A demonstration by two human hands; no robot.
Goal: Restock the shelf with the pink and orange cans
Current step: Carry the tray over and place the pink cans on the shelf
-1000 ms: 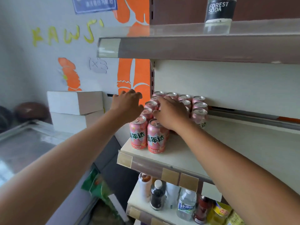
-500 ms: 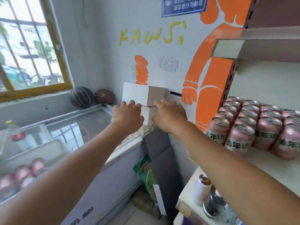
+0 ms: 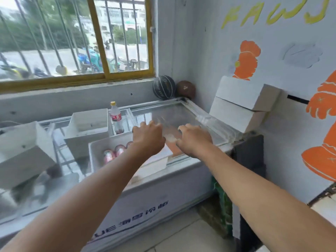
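From the head camera, a chest freezer (image 3: 149, 206) with a glass lid (image 3: 181, 113) stands under the barred window (image 3: 72, 39). On the lid at the near left, a white tray (image 3: 96, 151) holds a few pink cans (image 3: 114, 153). Both arms are stretched out above it. The left hand (image 3: 148, 138) hovers over the tray's far right corner. The right hand (image 3: 193, 137) is just beside it over bare glass. Both hands have loosely curled fingers and hold nothing. A bottle (image 3: 116, 118) stands beyond the tray, and two balls (image 3: 163, 87) sit in the far corner. White boxes (image 3: 243, 102) are stacked at the right against the painted wall (image 3: 209, 42).

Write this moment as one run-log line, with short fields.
phase: reach toward bin | left hand: open, empty | right hand: open, empty | pink cans: in white bin
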